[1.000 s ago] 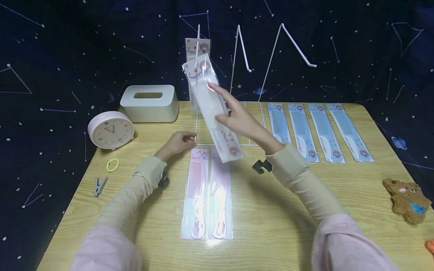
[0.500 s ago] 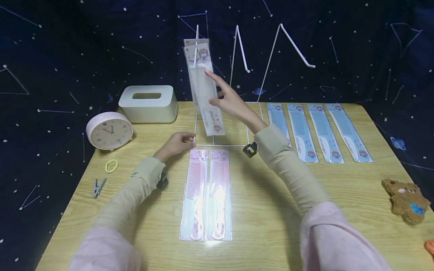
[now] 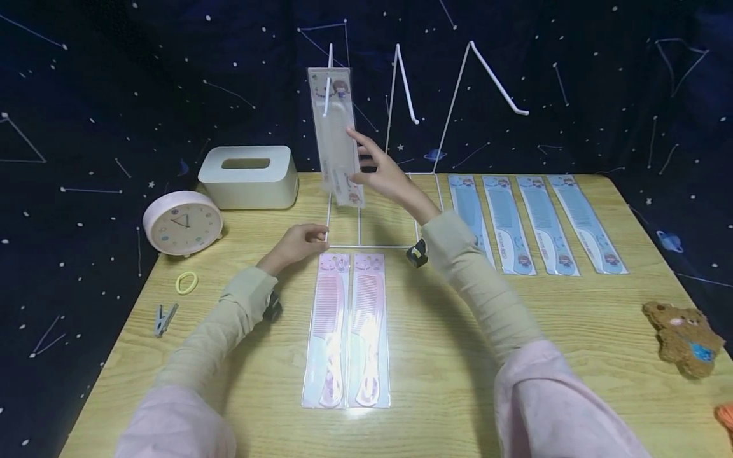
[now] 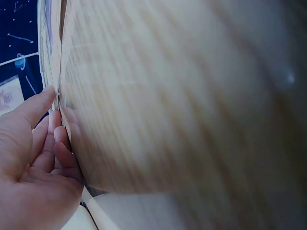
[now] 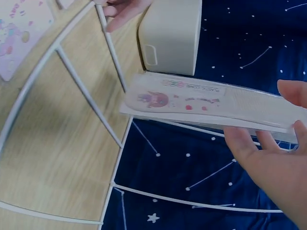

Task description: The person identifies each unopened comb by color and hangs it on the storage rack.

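Observation:
A white comb in a clear package (image 3: 346,152) hangs on the left hook of a white wire rack (image 3: 372,245), in front of another packaged comb that it mostly covers. My right hand (image 3: 386,175) touches its right edge, index finger and thumb extended. From the right wrist view, the fingers (image 5: 242,143) lie along the package's side. Low on the left, my left hand (image 3: 294,245) holds the front left corner of the rack's base. Two packaged pink combs (image 3: 328,331) lie side by side on the table before the rack.
Several packaged blue combs (image 3: 506,222) lie in a row right of the rack. A tissue box (image 3: 249,187), round clock (image 3: 183,224), yellow hair tie (image 3: 186,282) and grey clip (image 3: 165,319) are at left. A brown bear toy (image 3: 684,337) lies at right. The rack's other hooks (image 3: 406,83) hold nothing.
The white packaged comb has gone from tilted in my right hand's grip to hanging nearly upright, farther back on the left hook. My right hand's hold has loosened; the left hand stays put.

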Motion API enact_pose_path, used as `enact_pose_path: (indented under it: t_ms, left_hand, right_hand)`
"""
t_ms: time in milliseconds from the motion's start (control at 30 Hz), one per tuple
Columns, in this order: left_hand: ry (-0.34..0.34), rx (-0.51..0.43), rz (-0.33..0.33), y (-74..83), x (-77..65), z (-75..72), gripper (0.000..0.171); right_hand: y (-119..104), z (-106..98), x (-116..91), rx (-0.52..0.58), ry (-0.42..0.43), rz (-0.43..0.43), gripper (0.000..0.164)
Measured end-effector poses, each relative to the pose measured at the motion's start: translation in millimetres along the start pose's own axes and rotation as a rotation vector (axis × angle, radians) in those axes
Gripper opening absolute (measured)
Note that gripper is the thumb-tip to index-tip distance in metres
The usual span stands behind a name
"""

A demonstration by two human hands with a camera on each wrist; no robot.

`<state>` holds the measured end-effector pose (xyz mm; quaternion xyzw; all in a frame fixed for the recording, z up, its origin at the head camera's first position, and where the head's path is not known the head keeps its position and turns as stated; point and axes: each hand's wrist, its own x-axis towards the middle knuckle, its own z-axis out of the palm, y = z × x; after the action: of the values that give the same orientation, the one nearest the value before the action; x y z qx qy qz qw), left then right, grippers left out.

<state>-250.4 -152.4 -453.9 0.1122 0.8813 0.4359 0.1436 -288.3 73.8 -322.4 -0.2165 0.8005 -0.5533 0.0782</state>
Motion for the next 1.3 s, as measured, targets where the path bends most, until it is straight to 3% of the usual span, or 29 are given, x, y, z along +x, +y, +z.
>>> enact_pose_path:
  t_ms: [300, 800, 1067, 1300]
  left_hand:
    - [-0.008, -0.001, -0.01, -1.1, -0.3, -0.3, 0.047]
    - [0.005, -0.007, 0.016, -0.8, 0.0, -0.4, 0.045]
    - [0.002, -0.004, 0.026, -2.2, 0.9, -0.8, 0.046]
    - [-0.006, -0.009, 0.003, -0.5, -0.3, -1.6, 0.047]
  right_hand:
    - [9.5, -1.1, -18.0, -0.016, 0.026, 0.044, 0.075]
    - [27.1, 1.1, -73.3, -0.039, 0.032, 0.041, 0.06]
    - [41.5, 13.5, -104.9, -0.063, -0.058, 0.128, 0.055]
    - [54.8, 31.2, -134.2, -0.186, -0.18, 0.185, 0.054]
